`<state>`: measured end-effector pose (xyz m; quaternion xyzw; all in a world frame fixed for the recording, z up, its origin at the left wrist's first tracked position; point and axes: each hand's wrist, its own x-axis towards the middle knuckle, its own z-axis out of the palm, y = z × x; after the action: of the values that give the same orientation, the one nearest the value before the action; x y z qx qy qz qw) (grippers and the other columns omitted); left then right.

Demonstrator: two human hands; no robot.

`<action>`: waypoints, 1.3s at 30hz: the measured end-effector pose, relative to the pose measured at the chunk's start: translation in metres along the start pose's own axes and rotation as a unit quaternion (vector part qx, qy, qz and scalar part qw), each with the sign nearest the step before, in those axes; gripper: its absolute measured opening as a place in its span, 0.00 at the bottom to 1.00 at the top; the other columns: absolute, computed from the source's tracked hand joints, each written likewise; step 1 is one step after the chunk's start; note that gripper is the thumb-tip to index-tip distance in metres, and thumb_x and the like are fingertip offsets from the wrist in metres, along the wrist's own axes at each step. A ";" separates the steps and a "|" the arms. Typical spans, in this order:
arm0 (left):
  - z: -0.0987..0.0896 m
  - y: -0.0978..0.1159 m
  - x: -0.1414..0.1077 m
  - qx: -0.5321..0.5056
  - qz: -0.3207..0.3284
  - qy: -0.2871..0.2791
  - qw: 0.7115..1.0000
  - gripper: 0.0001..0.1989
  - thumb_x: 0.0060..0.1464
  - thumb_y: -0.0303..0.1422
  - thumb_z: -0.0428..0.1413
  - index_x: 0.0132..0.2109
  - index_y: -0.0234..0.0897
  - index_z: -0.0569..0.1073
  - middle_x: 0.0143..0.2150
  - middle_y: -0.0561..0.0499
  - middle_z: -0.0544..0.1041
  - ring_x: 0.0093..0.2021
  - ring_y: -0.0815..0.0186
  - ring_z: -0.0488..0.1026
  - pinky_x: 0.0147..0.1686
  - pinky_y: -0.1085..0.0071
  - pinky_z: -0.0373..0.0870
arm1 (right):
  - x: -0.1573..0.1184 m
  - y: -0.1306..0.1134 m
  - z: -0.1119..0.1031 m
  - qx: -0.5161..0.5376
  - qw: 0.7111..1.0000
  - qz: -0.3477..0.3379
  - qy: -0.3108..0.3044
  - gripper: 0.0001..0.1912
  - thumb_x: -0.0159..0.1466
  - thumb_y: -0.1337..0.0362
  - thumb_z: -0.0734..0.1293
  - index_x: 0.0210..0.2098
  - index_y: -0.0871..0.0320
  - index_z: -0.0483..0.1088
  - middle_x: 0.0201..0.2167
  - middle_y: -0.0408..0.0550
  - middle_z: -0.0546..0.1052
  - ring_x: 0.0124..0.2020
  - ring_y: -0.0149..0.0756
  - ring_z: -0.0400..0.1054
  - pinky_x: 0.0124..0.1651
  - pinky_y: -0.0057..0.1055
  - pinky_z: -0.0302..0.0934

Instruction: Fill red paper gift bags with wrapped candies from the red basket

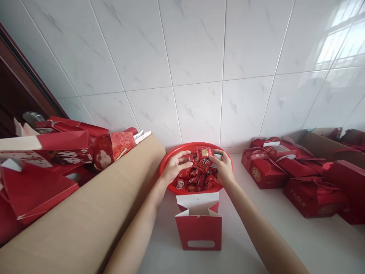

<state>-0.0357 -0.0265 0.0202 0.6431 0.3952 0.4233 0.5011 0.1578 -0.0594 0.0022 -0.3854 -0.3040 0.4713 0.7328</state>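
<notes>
A red plastic basket (163, 167) full of red-wrapped candies (196, 179) sits against the wall. Over its left side, my left hand (175, 166) has thumb and fingers closed around a small red-wrapped candy (189, 158), partly hidden by the fingers. At the right side of the basket, my right hand (225, 167) pinches a red candy packet (203, 153) with gold print. Something green shows by its fingertips. In front of the basket a red gift box (199, 228) with a white inside stands upright, its top flaps open; neither hand touches it.
To the left, a long cardboard box (114, 194) holds several red paper boxes (42, 182). Several closed red gift boxes (268, 173) stand on the white tabletop (256, 201) at right, with another cardboard box (327, 146) behind them. A tiled wall (196, 57) bounds the back.
</notes>
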 end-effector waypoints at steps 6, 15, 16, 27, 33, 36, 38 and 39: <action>0.004 0.012 -0.019 -0.038 0.031 0.014 0.999 0.23 0.45 0.39 0.67 0.48 0.37 0.78 0.39 0.50 0.80 0.42 0.61 0.77 0.51 0.63 0.72 | -0.004 -0.006 0.002 -0.025 0.999 -0.035 -0.017 0.26 0.45 0.56 0.79 0.41 0.54 0.70 0.28 0.40 0.76 0.30 0.38 0.72 0.34 0.34 0.68; -0.008 0.063 -0.066 0.034 0.068 -0.082 0.994 0.16 0.52 0.42 0.64 0.45 0.38 0.80 0.41 0.48 0.80 0.43 0.58 0.76 0.47 0.64 0.73 | -0.037 -0.062 0.013 -0.019 0.987 -0.119 -0.109 0.25 0.51 0.57 0.78 0.45 0.53 0.70 0.32 0.43 0.79 0.30 0.38 0.74 0.34 0.35 0.70; -0.009 0.071 -0.073 0.058 0.069 -0.093 0.992 0.16 0.52 0.42 0.64 0.45 0.38 0.80 0.41 0.47 0.80 0.44 0.58 0.76 0.46 0.64 0.73 | -0.041 -0.067 0.012 -0.026 0.985 -0.128 -0.114 0.24 0.52 0.57 0.78 0.46 0.53 0.70 0.33 0.43 0.79 0.31 0.37 0.74 0.34 0.35 0.70; 0.010 0.104 -0.115 0.348 0.134 -0.179 0.911 0.11 0.56 0.33 0.60 0.46 0.41 0.81 0.45 0.49 0.77 0.42 0.63 0.76 0.44 0.69 0.75 | -0.063 -0.092 0.006 -0.116 0.960 -0.200 -0.158 0.22 0.59 0.56 0.75 0.50 0.48 0.69 0.34 0.43 0.77 0.31 0.37 0.75 0.35 0.37 0.74; 0.013 0.096 -0.111 0.398 0.126 -0.216 0.882 0.17 0.55 0.31 0.60 0.52 0.49 0.81 0.61 0.49 0.70 0.56 0.56 0.72 0.55 0.63 0.71 | -0.066 -0.093 0.006 -0.144 0.953 -0.218 -0.155 0.20 0.60 0.57 0.75 0.50 0.49 0.69 0.33 0.42 0.76 0.29 0.34 0.73 0.32 0.33 0.73; 0.008 0.093 -0.107 0.398 0.098 -0.246 0.878 0.13 0.60 0.33 0.57 0.49 0.46 0.82 0.60 0.49 0.72 0.54 0.58 0.74 0.54 0.64 0.71 | -0.067 -0.096 0.006 -0.165 0.945 -0.229 -0.163 0.20 0.60 0.56 0.75 0.49 0.49 0.70 0.35 0.43 0.77 0.30 0.35 0.74 0.31 0.32 0.73; 0.005 0.091 -0.103 0.393 0.080 -0.259 0.878 0.13 0.61 0.33 0.56 0.49 0.45 0.82 0.56 0.49 0.76 0.53 0.59 0.75 0.52 0.65 0.71 | -0.069 -0.097 0.006 -0.176 0.938 -0.240 -0.180 0.19 0.60 0.56 0.75 0.49 0.50 0.70 0.40 0.45 0.77 0.33 0.36 0.75 0.32 0.33 0.74; 0.003 0.090 -0.101 0.387 0.073 -0.262 0.881 0.14 0.60 0.33 0.56 0.50 0.44 0.81 0.54 0.49 0.78 0.53 0.58 0.75 0.52 0.65 0.71 | -0.069 -0.097 0.006 -0.181 0.933 -0.249 -0.188 0.19 0.60 0.56 0.75 0.49 0.50 0.70 0.42 0.46 0.77 0.35 0.37 0.75 0.34 0.33 0.74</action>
<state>-0.0583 -0.1387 0.0933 0.9003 0.3339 0.0876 0.2650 0.1719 -0.1471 0.0823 -0.3280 -0.6028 0.2747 0.6735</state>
